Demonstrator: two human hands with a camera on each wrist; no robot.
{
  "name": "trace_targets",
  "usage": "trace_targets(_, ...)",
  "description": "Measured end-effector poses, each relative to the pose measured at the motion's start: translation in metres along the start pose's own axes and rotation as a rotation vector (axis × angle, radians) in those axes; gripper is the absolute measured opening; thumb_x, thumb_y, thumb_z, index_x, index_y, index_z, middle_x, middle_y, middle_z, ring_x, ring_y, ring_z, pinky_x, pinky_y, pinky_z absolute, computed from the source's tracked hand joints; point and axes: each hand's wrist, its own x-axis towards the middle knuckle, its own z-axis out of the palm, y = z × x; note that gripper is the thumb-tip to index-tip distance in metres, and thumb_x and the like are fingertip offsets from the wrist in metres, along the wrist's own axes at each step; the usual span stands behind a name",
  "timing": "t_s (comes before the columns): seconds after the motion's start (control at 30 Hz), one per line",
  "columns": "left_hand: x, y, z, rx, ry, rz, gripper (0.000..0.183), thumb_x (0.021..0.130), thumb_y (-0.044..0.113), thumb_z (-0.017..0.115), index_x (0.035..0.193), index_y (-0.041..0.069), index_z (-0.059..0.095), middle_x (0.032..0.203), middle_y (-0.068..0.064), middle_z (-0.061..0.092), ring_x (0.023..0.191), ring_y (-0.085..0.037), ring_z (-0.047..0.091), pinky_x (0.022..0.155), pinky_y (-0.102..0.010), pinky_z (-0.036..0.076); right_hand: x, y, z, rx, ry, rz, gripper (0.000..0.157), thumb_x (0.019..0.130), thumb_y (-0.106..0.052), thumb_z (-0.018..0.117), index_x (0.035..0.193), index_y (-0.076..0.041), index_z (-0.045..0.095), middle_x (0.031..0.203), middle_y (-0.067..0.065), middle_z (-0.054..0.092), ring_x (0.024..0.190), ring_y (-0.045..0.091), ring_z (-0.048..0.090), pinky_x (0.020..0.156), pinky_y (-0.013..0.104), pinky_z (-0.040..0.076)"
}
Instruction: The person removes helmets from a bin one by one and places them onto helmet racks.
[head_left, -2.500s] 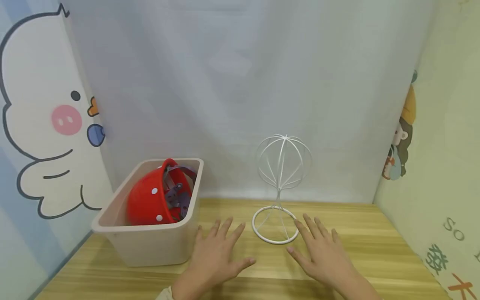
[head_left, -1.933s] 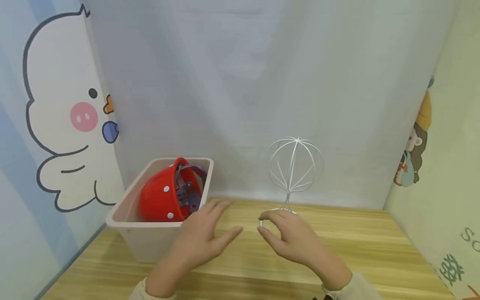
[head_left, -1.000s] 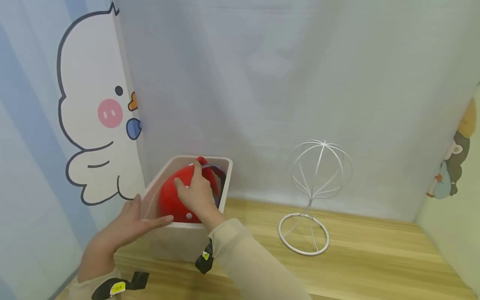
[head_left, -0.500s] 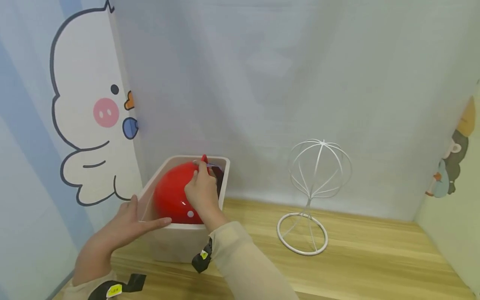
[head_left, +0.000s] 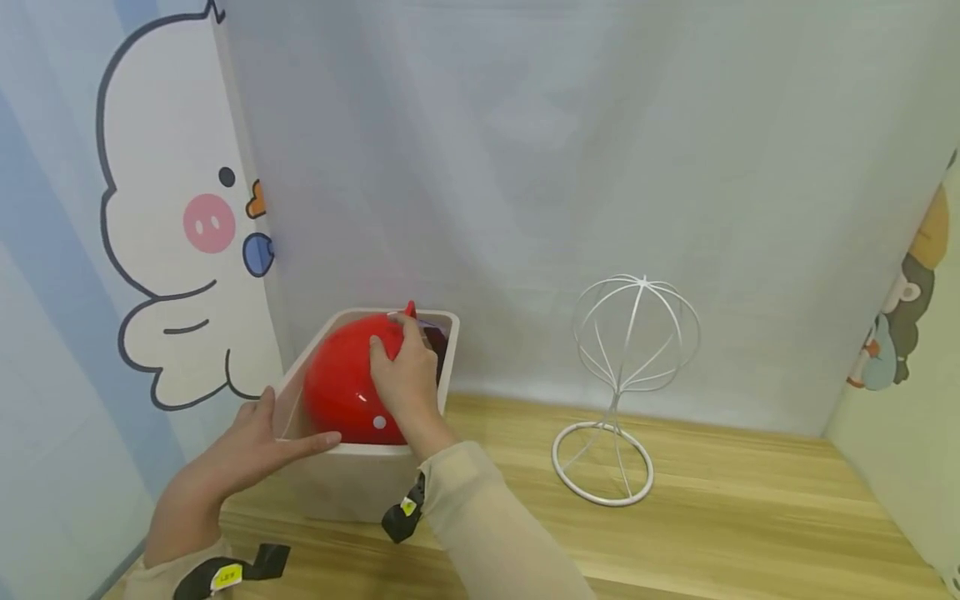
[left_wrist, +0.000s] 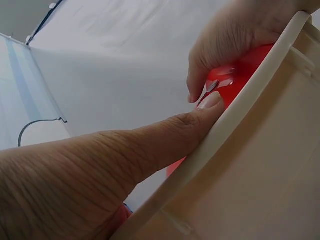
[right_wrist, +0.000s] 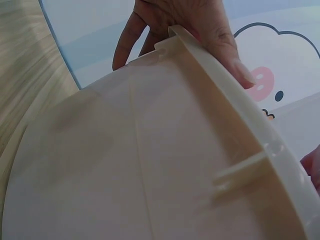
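Note:
A red helmet (head_left: pixel 341 379) with white dots lies on its side in the cream plastic bin (head_left: pixel 352 487), its opening toward the bin's right wall. My right hand (head_left: pixel 407 379) grips the helmet near its upper edge, thumb on the outer shell and fingers at the rim. Part of the helmet's dark inner strap shows beside that hand. My left hand (head_left: pixel 255 442) holds the bin's near left corner; in the left wrist view its thumb (left_wrist: pixel 170 137) lies along the bin rim (left_wrist: pixel 250 95). The right wrist view shows the left fingers (right_wrist: pixel 129 42) against the bin's outside.
A white wire stand (head_left: pixel 617 392) with a globe-shaped top and ring base stands on the wood-grain table (head_left: pixel 720 500), right of the bin. A grey curtain (head_left: pixel 525 167) hangs behind. A wall with a cartoon figure (head_left: pixel 180 250) borders the left side.
Both hands have gone from over the table to the bin. The left took its corner and the right took the helmet, which has since turned so less of its inside shows.

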Motion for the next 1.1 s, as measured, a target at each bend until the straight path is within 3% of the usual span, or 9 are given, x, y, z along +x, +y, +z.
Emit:
trace_targets(0.37,0.001,-0.001,0.000,0.016,0.005,-0.010,0.137,0.077,0.071,0.070,0.155,-0.008,-0.011,0.155,-0.042,0.004,0.134,-0.065,0.019,0.088,-0.076,0.043,-0.001,0.000,-0.002,0.109,0.018,-0.002,0.050,0.095,-0.034,0.069,0.142,-0.030,0.051,0.131,-0.001,0.063,0.111,0.021,0.063,0.082,0.042,0.060)
trace_targets(0.7,0.005,0.000,0.001,-0.003,0.033,0.029,0.135,0.078,0.070,0.070,0.156,-0.006,-0.011,0.158,-0.040,0.004,0.135,-0.065,0.020,0.089,-0.076,0.041,0.003,0.002,-0.008,0.224,0.070,-0.041,0.048,0.093,-0.040,0.071,0.136,-0.037,0.049,0.129,-0.007,0.062,0.111,0.019,0.062,0.083,0.041,0.059)
trace_targets(0.9,0.006,-0.001,0.003,-0.104,0.094,0.180,0.121,0.079,0.058,0.078,0.162,0.011,0.003,0.158,-0.023,0.026,0.135,-0.050,0.032,0.088,-0.070,0.048,0.004,0.000,-0.016,0.446,0.069,-0.046,0.043,0.091,-0.041,0.073,0.129,-0.042,0.052,0.132,-0.012,0.055,0.118,0.018,0.056,0.085,0.040,0.058)
trace_targets(1.0,0.006,-0.001,0.004,-0.167,0.124,0.258,0.115,0.079,0.051,0.082,0.161,0.020,0.009,0.155,-0.014,0.034,0.135,-0.043,0.035,0.089,-0.068,0.049,0.003,-0.003,-0.027,0.601,0.031,-0.094,0.043,0.091,-0.039,0.073,0.130,-0.040,0.054,0.131,-0.009,0.056,0.117,0.020,0.059,0.086,0.041,0.058)
trace_targets(1.1,0.006,-0.001,0.006,-0.201,0.127,0.290,0.113,0.076,0.047,0.085,0.160,0.025,0.013,0.153,-0.008,0.037,0.135,-0.040,0.034,0.090,-0.065,0.050,-0.001,-0.006,-0.043,0.714,-0.003,-0.162,0.044,0.092,-0.036,0.073,0.132,-0.035,0.055,0.128,-0.002,0.062,0.113,0.024,0.065,0.086,0.042,0.058)
